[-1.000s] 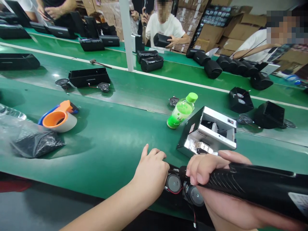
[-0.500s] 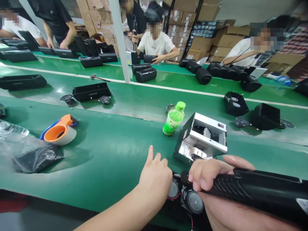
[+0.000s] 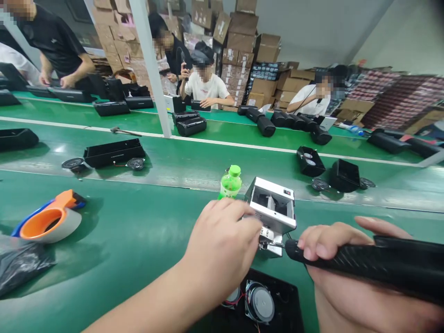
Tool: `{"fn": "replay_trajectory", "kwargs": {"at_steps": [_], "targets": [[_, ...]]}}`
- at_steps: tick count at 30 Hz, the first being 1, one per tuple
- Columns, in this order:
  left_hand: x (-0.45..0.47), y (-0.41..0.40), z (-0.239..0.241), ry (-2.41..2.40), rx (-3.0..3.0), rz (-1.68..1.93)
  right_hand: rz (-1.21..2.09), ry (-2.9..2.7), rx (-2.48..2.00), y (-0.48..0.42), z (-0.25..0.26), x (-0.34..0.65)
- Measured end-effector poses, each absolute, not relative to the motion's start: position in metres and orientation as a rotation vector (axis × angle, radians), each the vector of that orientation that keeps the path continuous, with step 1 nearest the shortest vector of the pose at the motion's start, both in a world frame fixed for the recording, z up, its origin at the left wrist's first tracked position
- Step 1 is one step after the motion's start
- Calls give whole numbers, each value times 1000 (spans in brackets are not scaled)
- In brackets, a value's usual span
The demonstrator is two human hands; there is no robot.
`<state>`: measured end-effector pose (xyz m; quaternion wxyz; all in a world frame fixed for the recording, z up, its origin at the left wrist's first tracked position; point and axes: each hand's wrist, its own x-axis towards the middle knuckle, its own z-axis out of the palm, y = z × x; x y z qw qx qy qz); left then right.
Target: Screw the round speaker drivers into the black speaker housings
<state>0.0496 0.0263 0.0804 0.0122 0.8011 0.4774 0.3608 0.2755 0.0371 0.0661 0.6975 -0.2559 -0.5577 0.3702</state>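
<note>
My right hand (image 3: 333, 245) is wrapped round a black electric screwdriver (image 3: 385, 263), which points left. The screwdriver's thin bit reaches the metal outlet at the front of a white and black screw feeder (image 3: 277, 190). My left hand (image 3: 222, 236), slightly blurred, is in front of the feeder's left side with its fingers curled down; what they hold, if anything, is hidden. Below my hands lies a black speaker housing (image 3: 287, 300) with round speaker drivers (image 3: 262, 303) and red wires. My left forearm covers part of it.
A green-capped bottle (image 3: 231, 182) stands behind my left hand. To the left are an orange tape dispenser (image 3: 45, 222) and a plastic bag (image 3: 21, 263). Beyond, black housings (image 3: 114, 152) and loose drivers lie on the green conveyor line (image 3: 194, 162). Several people work across it, near a white post (image 3: 151, 69).
The screwdriver has come up from the speaker housing to the feeder's outlet. My left hand has moved up towards the feeder, its pointing finger now curled. The view has shifted right.
</note>
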Motion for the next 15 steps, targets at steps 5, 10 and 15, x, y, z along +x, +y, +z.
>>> {"fn": "replay_trajectory", "kwargs": {"at_steps": [5, 10, 15], "targets": [[88, 95, 92, 1686, 2628, 865, 711, -1316, -466, 60, 56, 243], [39, 48, 46, 1527, 2449, 982, 722, -1476, -438, 71, 40, 238], [-27, -40, -30, 1370, 1951, 786, 926, -1300, -628, 79, 46, 244]]}}
